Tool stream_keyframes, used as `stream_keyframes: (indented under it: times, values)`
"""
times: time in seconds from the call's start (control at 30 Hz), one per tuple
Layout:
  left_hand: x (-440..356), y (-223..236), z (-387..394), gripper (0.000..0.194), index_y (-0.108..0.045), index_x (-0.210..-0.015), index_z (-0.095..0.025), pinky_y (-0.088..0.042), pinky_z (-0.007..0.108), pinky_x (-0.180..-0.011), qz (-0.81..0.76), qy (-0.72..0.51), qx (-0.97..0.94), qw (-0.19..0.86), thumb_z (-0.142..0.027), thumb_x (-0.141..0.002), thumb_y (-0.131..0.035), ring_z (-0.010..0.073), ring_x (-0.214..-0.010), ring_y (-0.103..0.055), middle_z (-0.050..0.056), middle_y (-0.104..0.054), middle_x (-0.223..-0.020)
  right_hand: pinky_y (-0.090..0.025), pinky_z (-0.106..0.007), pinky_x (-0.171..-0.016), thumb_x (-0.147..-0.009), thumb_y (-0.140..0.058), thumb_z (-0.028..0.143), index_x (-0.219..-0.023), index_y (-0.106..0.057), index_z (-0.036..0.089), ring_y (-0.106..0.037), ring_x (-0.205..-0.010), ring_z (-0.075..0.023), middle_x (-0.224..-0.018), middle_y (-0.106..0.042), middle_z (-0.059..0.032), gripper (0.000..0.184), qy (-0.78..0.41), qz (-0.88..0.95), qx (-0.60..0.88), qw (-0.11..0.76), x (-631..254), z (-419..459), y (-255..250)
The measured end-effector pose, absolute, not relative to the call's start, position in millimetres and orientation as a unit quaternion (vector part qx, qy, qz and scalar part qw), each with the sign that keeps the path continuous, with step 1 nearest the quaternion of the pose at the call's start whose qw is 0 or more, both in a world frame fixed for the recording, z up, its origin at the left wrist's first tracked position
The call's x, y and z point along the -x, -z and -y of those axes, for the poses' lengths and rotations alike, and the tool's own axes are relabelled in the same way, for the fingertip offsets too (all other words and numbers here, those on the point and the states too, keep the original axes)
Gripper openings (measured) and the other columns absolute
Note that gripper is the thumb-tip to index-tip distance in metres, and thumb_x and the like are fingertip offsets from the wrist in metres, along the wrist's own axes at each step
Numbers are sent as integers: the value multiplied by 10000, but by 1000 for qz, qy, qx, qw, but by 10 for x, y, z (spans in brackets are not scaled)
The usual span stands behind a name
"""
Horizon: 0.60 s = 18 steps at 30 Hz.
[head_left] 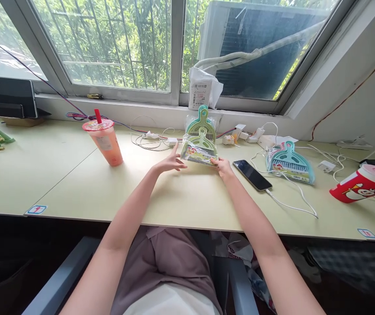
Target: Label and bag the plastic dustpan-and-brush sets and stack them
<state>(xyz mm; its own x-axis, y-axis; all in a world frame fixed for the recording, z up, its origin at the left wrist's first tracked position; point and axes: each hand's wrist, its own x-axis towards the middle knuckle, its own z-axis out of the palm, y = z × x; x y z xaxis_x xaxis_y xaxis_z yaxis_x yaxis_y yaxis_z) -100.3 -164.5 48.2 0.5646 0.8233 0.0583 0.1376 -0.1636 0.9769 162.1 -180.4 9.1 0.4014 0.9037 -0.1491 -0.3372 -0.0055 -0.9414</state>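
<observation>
The right hand (223, 167) pinches the lower right corner of the front dustpan (192, 142) between thumb and fingers. The left hand (168, 164) is open, fingers spread, just beside the lower left corner; it has hold of nothing, and whether a fingertip touches the wrapper cannot be told.

The front dustpan, pale green and in clear wrap with its brush, is near the back of the desk (174, 197), in front of the rear dustpan (203, 114). Its label (199, 154) has colourful cartoon figures and white characters too small to read. Behind, a white packet (201, 89) leans at the window, its sticker printed with square marks, dark lines and reddish text, none legible.

To the right, past a phone (252, 174), the blue dustpan (287, 157) has a similar label. The red cup (359, 186) shows a white cartoon figure with an ice-cream cone. The orange drink (105, 142) on the left bears a pale, unreadable label. Blue-bordered stickers (37, 210) with red marks sit along the desk's front edge.
</observation>
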Motion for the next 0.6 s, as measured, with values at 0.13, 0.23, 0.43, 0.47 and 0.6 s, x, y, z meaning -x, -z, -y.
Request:
stream_keyframes:
  times: [0.13, 0.23, 0.43, 0.47, 0.6]
  values:
    - [819, -308, 1609, 1214, -56, -1583, -263, -570, 297, -742, -418, -386, -711, 413, -216, -653, -835, 238, -954, -690, 190, -574, -1350, -598, -273, -613, -617, -838, 101, -801, -663, 140, -679, -645, -156, -690, -712, -15, 257, -472, 321, 536, 623, -1585, 1835, -86]
    - [772, -265, 1573, 899, -147, -1572, -234, -570, 274, -608, -441, -426, -670, 418, -261, -837, -664, 174, -750, -689, 140, -673, -1170, -605, -297, -666, -640, -825, 121, -856, -645, 157, -690, -698, -166, -736, -717, -14, 284, -465, 318, 542, 624, -1522, 1842, -79]
    - [870, -329, 1539, 334, -650, -1166, -131, -566, 277, -593, -454, -432, -619, 474, -200, -842, -604, 118, -551, -642, 37, -696, -813, -586, -315, -676, -616, -851, 215, -925, -643, 175, -677, -708, -173, -764, -715, -22, 375, -446, 386, 536, 604, -1514, 1826, -66]
    - [875, -327, 1537, 262, -679, -1081, -133, -559, 279, -602, -469, -422, -624, 461, -211, -843, -601, 117, -541, -640, 39, -704, -816, -579, -320, -691, -613, -850, 246, -929, -648, 176, -675, -713, -175, -773, -718, -24, 382, -429, 408, 544, 595, -1535, 1813, -57]
    - [778, -286, 1468, 187, -710, -996, -208, -524, 287, -718, -547, -370, -688, 302, -290, -868, -600, 158, -665, -691, 15, -733, -793, -534, -331, -732, -639, -784, 336, -901, -684, 178, -670, -739, -197, -813, -724, -35, 321, -288, 481, 623, 546, -1685, 1699, 4]
